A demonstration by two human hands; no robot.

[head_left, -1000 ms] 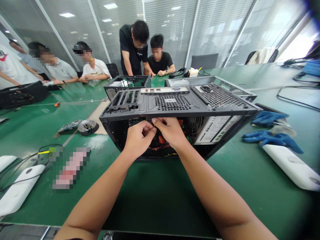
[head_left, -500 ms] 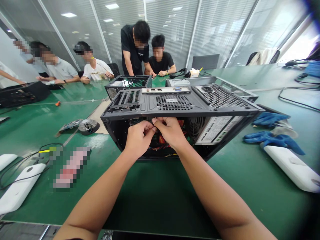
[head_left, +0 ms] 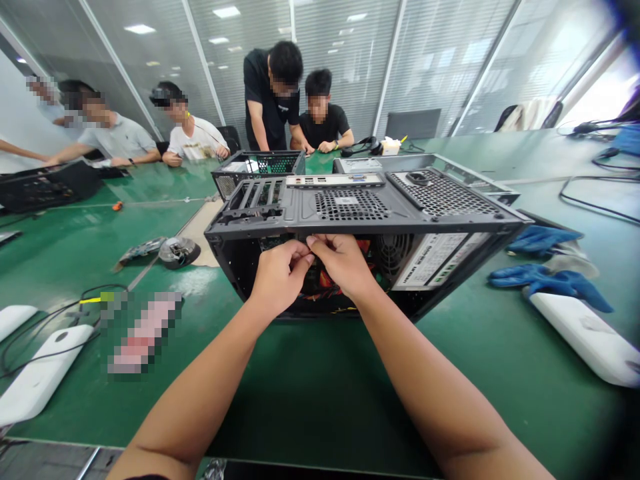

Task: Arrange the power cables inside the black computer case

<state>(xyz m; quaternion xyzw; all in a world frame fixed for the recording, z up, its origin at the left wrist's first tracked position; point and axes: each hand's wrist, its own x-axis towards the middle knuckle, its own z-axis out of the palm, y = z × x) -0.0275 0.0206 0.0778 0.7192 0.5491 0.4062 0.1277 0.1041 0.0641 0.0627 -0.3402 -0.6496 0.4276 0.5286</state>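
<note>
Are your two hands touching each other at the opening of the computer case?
Touching. The head view shows the left hand and right hand meeting at the fingertips, no gap between them, just under the top edge of the computer case.

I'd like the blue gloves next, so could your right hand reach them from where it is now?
Probably yes: the right hand is in the computer case, and bare table separates it from the blue gloves.

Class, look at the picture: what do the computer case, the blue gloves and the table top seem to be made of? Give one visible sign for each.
Computer case: likely painted sheet metal, matte dark grey, with punched vent holes and thin folded edges.
Blue gloves: probably fabric or rubber-coated cloth; they lie limp and creased.
Table top: a smooth green mat, perhaps rubber or vinyl, with soft sheen from the ceiling lights.
</note>
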